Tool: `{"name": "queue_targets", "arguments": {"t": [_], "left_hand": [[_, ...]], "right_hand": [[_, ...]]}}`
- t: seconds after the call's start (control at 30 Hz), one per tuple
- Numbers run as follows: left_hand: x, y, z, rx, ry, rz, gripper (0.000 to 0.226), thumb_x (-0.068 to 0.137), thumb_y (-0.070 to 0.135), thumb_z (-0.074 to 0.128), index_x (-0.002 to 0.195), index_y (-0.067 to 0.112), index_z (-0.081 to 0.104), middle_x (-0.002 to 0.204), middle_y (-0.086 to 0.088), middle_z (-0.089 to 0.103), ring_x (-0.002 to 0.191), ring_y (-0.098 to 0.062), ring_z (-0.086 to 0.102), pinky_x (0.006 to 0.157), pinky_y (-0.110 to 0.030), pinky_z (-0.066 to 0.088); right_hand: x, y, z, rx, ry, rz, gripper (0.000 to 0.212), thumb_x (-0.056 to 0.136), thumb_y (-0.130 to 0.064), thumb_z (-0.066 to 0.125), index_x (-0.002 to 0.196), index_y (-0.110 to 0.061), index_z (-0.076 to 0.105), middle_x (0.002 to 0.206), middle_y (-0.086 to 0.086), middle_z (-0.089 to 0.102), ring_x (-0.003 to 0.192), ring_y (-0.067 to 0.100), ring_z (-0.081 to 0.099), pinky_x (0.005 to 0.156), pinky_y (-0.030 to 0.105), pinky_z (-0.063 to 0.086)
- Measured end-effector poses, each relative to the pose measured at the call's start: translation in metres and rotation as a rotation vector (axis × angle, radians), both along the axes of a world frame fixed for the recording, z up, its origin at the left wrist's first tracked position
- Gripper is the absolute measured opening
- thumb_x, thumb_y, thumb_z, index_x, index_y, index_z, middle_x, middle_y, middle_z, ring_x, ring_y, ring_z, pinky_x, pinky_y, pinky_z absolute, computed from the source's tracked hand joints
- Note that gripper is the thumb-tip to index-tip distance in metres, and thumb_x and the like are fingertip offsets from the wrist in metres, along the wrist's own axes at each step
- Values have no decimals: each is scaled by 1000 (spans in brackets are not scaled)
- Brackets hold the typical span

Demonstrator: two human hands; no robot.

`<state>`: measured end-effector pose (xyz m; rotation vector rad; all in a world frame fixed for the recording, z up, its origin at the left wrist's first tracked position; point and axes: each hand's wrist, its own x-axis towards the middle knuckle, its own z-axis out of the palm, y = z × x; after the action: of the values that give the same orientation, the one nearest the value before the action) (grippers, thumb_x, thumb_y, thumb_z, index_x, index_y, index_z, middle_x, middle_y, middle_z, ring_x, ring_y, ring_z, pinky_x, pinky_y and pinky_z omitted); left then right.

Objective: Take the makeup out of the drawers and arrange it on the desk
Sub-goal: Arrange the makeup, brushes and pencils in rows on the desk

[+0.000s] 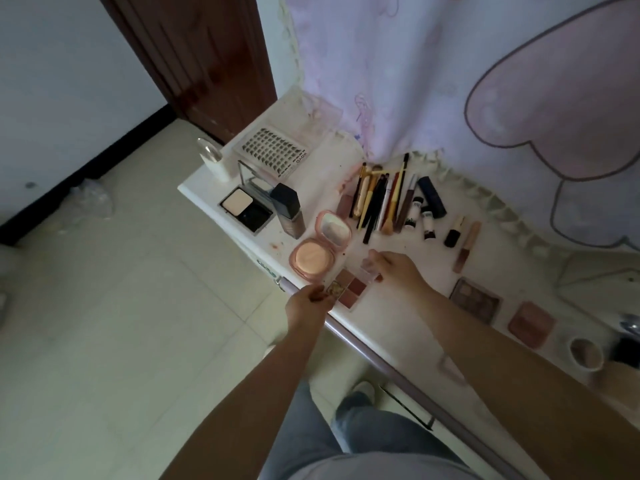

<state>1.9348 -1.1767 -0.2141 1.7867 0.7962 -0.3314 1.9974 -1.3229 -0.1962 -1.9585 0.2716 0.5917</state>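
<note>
A small blush palette (352,289) with several reddish pans lies at the front edge of the white desk (322,202). My left hand (306,304) pinches its near-left corner. My right hand (394,268) grips the palette's clear lid (369,268), lifted at the far side. Set out on the desk are an open pink cushion compact (320,245), an open black powder compact (247,207), a foundation bottle (289,209), a false-lash tray (273,150), a bunch of brushes and pencils (377,199), small tubes (420,211) and lipsticks (462,237).
An eyeshadow palette (476,299) and a pink compact (531,325) lie to the right, with a small cup (587,353) beyond them. A pink curtain (450,81) hangs behind the desk. A white bottle (214,164) stands at the far left corner. Tiled floor (121,306) lies to the left.
</note>
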Motion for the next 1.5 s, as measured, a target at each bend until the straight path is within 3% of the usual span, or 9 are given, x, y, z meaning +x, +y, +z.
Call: {"name": "queue_targets", "arguments": {"t": [0.13,0.4,0.57,0.83,0.93,1.0,1.07,1.27,1.5], "left_hand": [[2,-10,1,107,7,-11,37,85,12,64,121,4,58,115,-10,65,108,-22,58,87,-19,40],[-20,-23,11,315,-53,-115,37,91,18,53,125,4,52,112,-9,63,95,-19,57,79,-22,40],[-52,-47,3,458,-283,-490,27,88,8,56,113,2,61,106,-14,62,87,-22,59,77,-26,43],[-51,-68,-13,743,-486,-1151,49,37,16,92,81,5,74,87,-11,74,82,-27,72,63,-35,57],[-51,-68,-12,785,-471,-1170,56,40,18,93,91,5,73,99,-12,72,95,-26,69,76,-31,56],[-49,-72,-1,722,-374,-1177,51,75,21,74,121,5,58,133,-12,54,128,-23,47,104,-27,39],[-43,-72,11,522,-240,-1143,49,91,28,54,136,12,43,146,-5,37,138,-18,30,112,-26,23],[-25,-69,69,-196,-151,-936,47,79,4,68,123,10,53,110,3,61,92,3,60,81,-10,49],[-25,-61,96,-453,-247,-802,40,75,-20,58,102,10,59,73,14,72,71,6,66,70,-10,53]], "right_hand": [[3,-4,3,-43,-4,67,43,97,-29,36,104,5,62,103,18,65,93,28,58,87,32,43],[-26,-54,17,-255,-154,141,37,94,-21,46,127,-5,48,118,12,57,107,24,55,83,26,39],[-73,-111,26,-386,-290,227,26,88,-13,54,104,6,62,93,18,63,88,28,59,65,14,35],[-138,-126,-6,-639,-148,438,52,78,-17,66,125,-4,50,124,16,48,114,32,45,93,35,43],[-144,-123,-11,-621,-236,392,39,60,-2,74,97,5,64,91,22,62,83,41,60,70,37,51],[-145,-121,-12,-524,-253,371,29,48,-9,71,73,4,67,64,15,62,56,34,63,56,25,48],[-144,-117,0,-423,-289,283,27,53,-10,73,76,5,69,71,10,66,62,22,64,57,17,48],[-138,-110,46,-104,-371,44,42,64,-2,79,104,-2,67,99,-6,61,76,-8,60,72,-3,42],[-130,-102,78,-92,-527,122,44,61,-22,78,101,-5,69,104,-1,65,97,-1,55,78,-3,41]]}}
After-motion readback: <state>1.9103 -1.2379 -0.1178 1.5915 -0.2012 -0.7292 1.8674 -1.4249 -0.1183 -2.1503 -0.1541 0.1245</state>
